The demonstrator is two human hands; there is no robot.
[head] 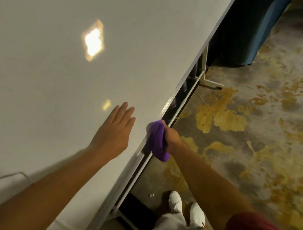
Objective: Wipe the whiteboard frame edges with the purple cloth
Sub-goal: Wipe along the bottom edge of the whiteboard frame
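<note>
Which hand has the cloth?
The right hand, gripping the purple cloth at the whiteboard frame; the left hand is open and flat.

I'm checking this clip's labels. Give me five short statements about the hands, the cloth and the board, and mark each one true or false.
1. The right hand grips the purple cloth. True.
2. The left hand holds a spray bottle. False: it is empty, fingers outstretched, against the whiteboard.
3. The cloth is at the board's frame edge. True.
4. The cloth lies on the floor. False: it is in the right hand, up at the frame.
5. The board is covered in writing. False: the surface looks blank, with only light reflections.
</note>
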